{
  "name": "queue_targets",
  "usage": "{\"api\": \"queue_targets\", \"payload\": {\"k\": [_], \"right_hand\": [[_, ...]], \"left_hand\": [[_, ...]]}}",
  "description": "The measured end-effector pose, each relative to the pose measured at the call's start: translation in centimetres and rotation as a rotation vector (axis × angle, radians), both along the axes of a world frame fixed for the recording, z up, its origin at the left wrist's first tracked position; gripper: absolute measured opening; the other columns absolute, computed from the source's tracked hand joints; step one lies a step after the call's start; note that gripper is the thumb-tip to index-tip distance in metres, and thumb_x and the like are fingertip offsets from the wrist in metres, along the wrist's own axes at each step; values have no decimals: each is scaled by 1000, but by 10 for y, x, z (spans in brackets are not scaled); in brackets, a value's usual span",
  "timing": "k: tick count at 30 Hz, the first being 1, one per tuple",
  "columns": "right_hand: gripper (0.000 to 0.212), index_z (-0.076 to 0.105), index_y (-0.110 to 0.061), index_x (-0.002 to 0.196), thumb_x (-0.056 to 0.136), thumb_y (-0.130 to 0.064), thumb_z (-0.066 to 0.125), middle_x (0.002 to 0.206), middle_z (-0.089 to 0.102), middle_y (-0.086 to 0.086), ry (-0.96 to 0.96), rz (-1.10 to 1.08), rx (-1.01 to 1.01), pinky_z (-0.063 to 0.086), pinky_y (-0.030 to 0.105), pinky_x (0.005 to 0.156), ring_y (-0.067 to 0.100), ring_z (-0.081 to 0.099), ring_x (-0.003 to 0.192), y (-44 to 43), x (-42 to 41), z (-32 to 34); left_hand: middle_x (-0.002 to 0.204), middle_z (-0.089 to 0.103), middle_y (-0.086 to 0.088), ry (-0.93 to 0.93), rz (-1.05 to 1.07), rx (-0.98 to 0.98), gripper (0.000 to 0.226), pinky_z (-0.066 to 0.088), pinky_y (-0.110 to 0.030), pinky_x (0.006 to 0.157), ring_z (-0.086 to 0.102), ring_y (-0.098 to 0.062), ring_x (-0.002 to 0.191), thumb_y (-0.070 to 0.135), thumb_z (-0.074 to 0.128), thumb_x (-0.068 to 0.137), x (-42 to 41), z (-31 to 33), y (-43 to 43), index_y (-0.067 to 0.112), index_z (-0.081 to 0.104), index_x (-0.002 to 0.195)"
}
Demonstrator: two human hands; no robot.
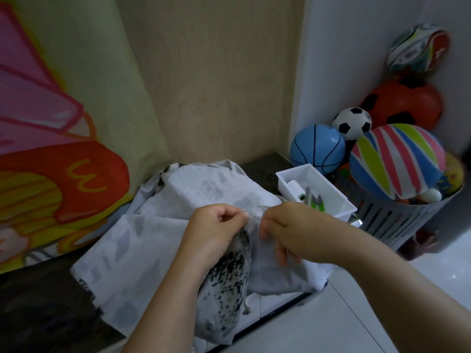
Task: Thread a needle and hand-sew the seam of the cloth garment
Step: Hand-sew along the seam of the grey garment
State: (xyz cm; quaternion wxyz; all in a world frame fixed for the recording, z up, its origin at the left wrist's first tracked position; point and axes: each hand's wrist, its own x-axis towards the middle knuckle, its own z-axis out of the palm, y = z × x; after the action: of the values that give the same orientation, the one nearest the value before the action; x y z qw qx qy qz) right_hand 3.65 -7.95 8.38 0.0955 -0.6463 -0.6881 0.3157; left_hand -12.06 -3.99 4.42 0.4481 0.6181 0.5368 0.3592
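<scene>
- The garment point(153, 238), white cloth with grey patches and a black-speckled part, lies spread over the dark table point(38, 314), and its near end hangs over the table's near edge.
- The left hand point(216, 225) is over the middle of the garment, its grip narrow: curled fingers and thumb pinch a fold, and the speckled part comes out from under the palm.
- The right hand point(288, 225) is just to the right, its grip also closed on the cloth at thumb and forefinger, with the lower fingers resting on the cloth.
- A thin needle point(251, 214) spans the small gap between the two sets of fingertips; which hand holds it cannot be told.
- Just beyond the right hand, a white box point(339, 200) holds a white spool point(293, 186).
- Far right, a slatted basket point(397, 220) is piled with balls.
</scene>
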Motion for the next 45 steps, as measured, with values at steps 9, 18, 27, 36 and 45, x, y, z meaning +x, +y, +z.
{"api": "queue_targets", "payload": {"k": [9, 18, 27, 36, 45], "right_hand": [[10, 62, -21, 93, 93, -14, 55, 70, 50, -10, -95, 116, 64, 42, 11, 66, 3, 43, 61, 1, -2, 2], [15, 65, -18, 95, 96, -15, 50, 74, 54, -6, -106, 83, 55, 43, 14, 68, 10, 53, 77, -1, -4, 4], [20, 66, -8, 98, 95, -14, 48, 85, 69, 6, -122, 45, 136, 45, 23, 76, 21, 61, 89, 3, -14, -7], [6, 61, -25, 82, 88, -24, 63, 75, 71, -5, 282, -152, 332, 51, 14, 68, 1, 64, 72, 6, -7, -3], [7, 70, -22, 89, 83, -18, 69, 82, 74, -6, 506, -87, 251, 52, 13, 77, 1, 68, 79, 9, -1, -9]], "left_hand": [[67, 71, 12, -8, 0, 1, 12, 48, -11, 65, 64, 2, 66, 22, 70, 84, 0, 1, 1, 25, 71, 73], [65, 70, 12, 14, -11, 16, 14, 48, -11, 61, 62, 3, 61, 21, 68, 86, 0, 2, 0, 25, 71, 73], [61, 69, 12, -9, -38, 24, 14, 44, -8, 54, 61, 5, 58, 19, 68, 87, 9, 4, -7, 21, 70, 73], [72, 74, 2, -99, 96, -79, 11, 53, -27, 70, 66, -10, 69, 17, 66, 87, 2, 2, 0, 18, 74, 79], [75, 74, 4, -139, 56, -15, 12, 51, -23, 70, 68, -13, 76, 17, 65, 87, 2, 5, -2, 21, 72, 78]]}}
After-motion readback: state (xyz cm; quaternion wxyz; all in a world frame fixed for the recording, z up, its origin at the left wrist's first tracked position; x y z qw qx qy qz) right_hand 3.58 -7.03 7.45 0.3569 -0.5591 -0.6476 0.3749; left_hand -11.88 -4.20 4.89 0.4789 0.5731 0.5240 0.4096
